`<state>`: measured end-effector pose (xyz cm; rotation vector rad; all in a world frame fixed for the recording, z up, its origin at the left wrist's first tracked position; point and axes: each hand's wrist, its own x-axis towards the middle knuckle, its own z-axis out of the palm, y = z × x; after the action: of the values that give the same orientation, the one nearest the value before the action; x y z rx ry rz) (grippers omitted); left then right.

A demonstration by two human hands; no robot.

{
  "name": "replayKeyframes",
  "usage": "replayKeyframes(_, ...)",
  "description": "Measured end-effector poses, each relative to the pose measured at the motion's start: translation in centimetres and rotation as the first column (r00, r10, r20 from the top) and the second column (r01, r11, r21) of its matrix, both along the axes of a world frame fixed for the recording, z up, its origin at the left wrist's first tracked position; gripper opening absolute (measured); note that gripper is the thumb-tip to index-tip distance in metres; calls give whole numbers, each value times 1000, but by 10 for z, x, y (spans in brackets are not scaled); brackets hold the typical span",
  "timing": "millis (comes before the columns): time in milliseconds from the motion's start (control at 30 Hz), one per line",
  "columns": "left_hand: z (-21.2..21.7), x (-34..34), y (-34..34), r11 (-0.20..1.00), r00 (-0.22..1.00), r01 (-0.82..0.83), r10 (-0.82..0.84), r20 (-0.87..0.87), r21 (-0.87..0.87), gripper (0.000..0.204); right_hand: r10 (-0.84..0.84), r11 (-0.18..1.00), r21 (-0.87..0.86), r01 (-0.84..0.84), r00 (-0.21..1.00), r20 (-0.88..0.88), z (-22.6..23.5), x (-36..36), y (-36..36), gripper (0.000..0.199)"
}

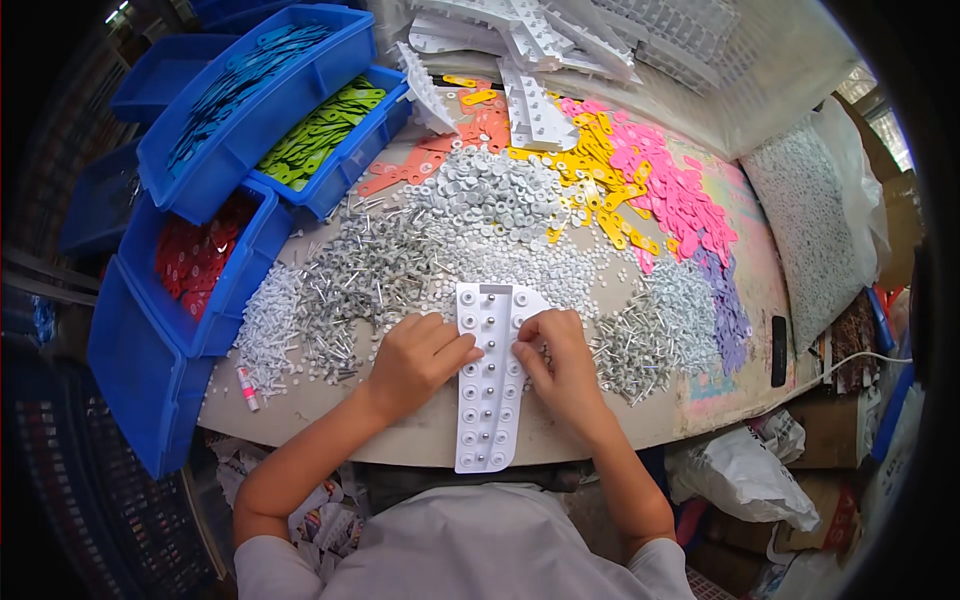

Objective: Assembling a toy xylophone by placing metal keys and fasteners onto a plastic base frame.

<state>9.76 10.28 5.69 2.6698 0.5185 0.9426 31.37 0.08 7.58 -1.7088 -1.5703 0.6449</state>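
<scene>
A long white plastic strip [473,407] lies lengthwise before me, its lower end at the table's near edge. Round ring-shaped seats run down both of its sides, and metal pin heads line the middle channel. My left hand [418,362] has its fingers curled, with thumb and index finger together at the strip's left edge. At its right edge is my right hand [560,362], fingers bent and thumb close to the fingertips by an upper ring. Whatever either hand may pinch is too small or hidden to make out.
Piles of metal rivets [365,265], white washers [490,195], yellow [590,165], pink [665,175] and purple strips [722,310] spread beyond the hands. Blue bins [150,350] stack at left. A black phone-like object [778,352] and a full plastic bag [815,220] lie right.
</scene>
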Motion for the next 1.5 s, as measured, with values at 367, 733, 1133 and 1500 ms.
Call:
replayKeyframes(367, 16, 18, 83, 886, 923, -251, 340, 179, -390, 10, -111, 942, 336, -5, 938, 327, -19, -11, -12, 17)
replayKeyframes(733, -12, 24, 165, 926, 954, -287, 252, -163, -244, 11, -125, 969, 231, 88, 981, 150, -6, -9, -9, 12)
replayKeyframes(1133, -27, 25, 170, 972, 969, -231, 226, -104, -39, 16, -143, 979, 194, 66, 899, 414, -32, 57, 104, 12)
replayKeyframes(1500, 26, 6, 90, 602, 955, -102, 283, 92, -792, 8, -155, 980, 139, 141, 983, 101, -4, 39, 59, 9)
